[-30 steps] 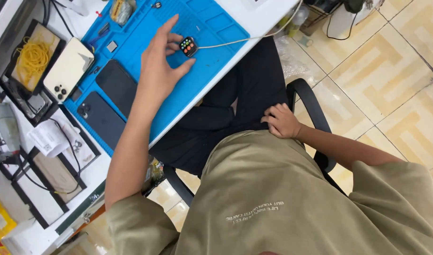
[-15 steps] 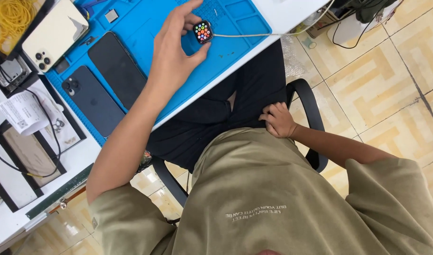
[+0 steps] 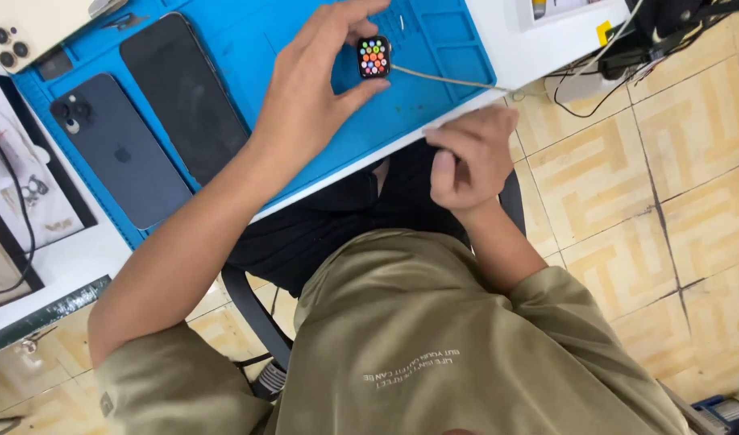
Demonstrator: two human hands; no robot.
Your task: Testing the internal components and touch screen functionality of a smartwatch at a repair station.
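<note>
My left hand (image 3: 313, 93) pinches a small smart watch body (image 3: 373, 58) between thumb and fingers, holding it against the blue work mat (image 3: 442, 44). The watch screen is lit with coloured round icons. A thin pale cable (image 3: 446, 79) runs from the watch to the right across the mat. My right hand (image 3: 466, 157) hovers at the table's near edge above my lap, its fingers curled in with nothing in them.
Two dark phones lie on the mat at left, one back up (image 3: 120, 153) and one screen up (image 3: 184, 84). A pale phone (image 3: 19, 28) sits at the top left. More cables and a box (image 3: 595, 56) lie on the white table (image 3: 523, 60). A chair arm (image 3: 257, 322) is below.
My right hand has lifted from my lap up to the table edge, near the cable. My left hand has kept its hold on the watch. The view has moved closer to the mat.
</note>
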